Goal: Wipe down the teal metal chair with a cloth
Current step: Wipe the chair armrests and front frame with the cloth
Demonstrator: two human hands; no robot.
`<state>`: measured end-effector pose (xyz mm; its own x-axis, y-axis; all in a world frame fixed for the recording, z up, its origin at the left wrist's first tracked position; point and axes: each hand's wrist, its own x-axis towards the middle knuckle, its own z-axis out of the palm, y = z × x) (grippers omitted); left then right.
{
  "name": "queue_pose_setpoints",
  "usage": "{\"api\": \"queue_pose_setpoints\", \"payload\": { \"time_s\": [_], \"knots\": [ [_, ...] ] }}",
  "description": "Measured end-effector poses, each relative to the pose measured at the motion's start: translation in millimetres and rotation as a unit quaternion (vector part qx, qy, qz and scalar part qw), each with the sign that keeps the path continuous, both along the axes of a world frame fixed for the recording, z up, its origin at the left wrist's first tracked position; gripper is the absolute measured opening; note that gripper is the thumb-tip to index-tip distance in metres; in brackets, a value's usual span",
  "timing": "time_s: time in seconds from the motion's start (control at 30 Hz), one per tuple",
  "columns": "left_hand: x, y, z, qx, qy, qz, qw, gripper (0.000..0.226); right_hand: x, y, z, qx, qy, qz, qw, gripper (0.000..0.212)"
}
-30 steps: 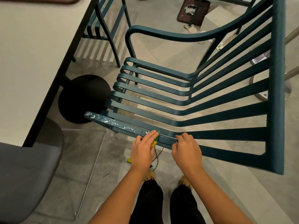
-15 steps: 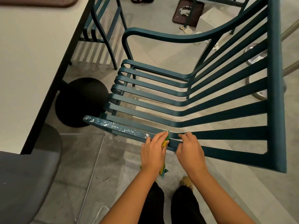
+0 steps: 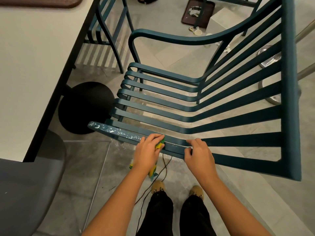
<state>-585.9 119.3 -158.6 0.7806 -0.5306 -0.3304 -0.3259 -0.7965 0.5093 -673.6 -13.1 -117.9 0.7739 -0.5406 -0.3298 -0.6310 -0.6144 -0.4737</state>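
Note:
The teal metal chair [image 3: 187, 108] with slatted seat and back fills the middle and right of the head view. Its near armrest [image 3: 112, 131] is speckled with white flecks on the left part. My left hand [image 3: 147, 153] presses a yellow-green cloth [image 3: 159, 145] onto that armrest, just right of the flecks; the cloth's tail hangs below my wrist. My right hand [image 3: 198, 155] grips the same armrest a little further right, fingers curled over its edge.
A white table [image 3: 34, 65] with a black edge and round black base [image 3: 85, 108] stands at the left. A grey seat [image 3: 25, 193] is at lower left. A second teal chair [image 3: 109, 31] is behind. A brown tray [image 3: 198, 12] and litter lie on the floor.
My left hand with the cloth slid right along the armrest and then back left a little. My right hand kept its hold on the armrest.

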Motion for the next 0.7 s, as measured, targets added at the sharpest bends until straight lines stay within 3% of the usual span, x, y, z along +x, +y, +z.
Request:
{"api": "queue_pose_setpoints", "payload": {
  "time_s": [0.1, 0.2, 0.27, 0.37, 0.47, 0.53, 0.63, 0.7],
  "knots": [
    [-6.8, 3.9, 15.6, -0.146, 0.112, 0.046, 0.982, 0.059, 11.4, -5.5, 5.6, 0.155, -0.060, -0.072, 0.984, 0.033],
    [-17.7, -2.3, 31.4, -0.195, 0.143, 0.065, 0.968, 0.084, 25.4, -9.8, 16.8, 0.385, 0.005, -0.106, 0.917, 0.044],
    [-23.3, -6.6, 35.6, -0.200, 0.146, 0.069, 0.966, 0.093, 29.9, -11.1, 19.3, 0.469, 0.049, -0.088, 0.877, 0.048],
    [-27.5, -6.1, 36.4, -0.211, 0.154, 0.085, 0.961, 0.095, 28.9, -15.2, 15.2, 0.484, 0.035, -0.079, 0.871, 0.030],
    [-27.3, 5.4, 35.2, -0.183, 0.219, 0.078, 0.955, 0.077, 21.6, -19.7, 12.5, 0.501, 0.021, -0.083, 0.861, 0.014],
    [-24.2, 16.8, 29.0, -0.145, 0.292, 0.066, 0.943, 0.066, 16.0, -21.7, 9.6, 0.519, 0.009, -0.111, 0.848, 0.011],
    [-19.1, 30.3, 20.4, -0.159, 0.353, 0.079, 0.919, 0.050, 10.1, -19.6, 4.7, 0.536, -0.008, -0.168, 0.827, 0.006],
    [-14.7, 33.7, 21.1, -0.187, 0.369, 0.103, 0.905, 0.027, 8.5, -15.6, 2.4, 0.513, -0.014, -0.166, 0.842, 0.013]
  ]
}}
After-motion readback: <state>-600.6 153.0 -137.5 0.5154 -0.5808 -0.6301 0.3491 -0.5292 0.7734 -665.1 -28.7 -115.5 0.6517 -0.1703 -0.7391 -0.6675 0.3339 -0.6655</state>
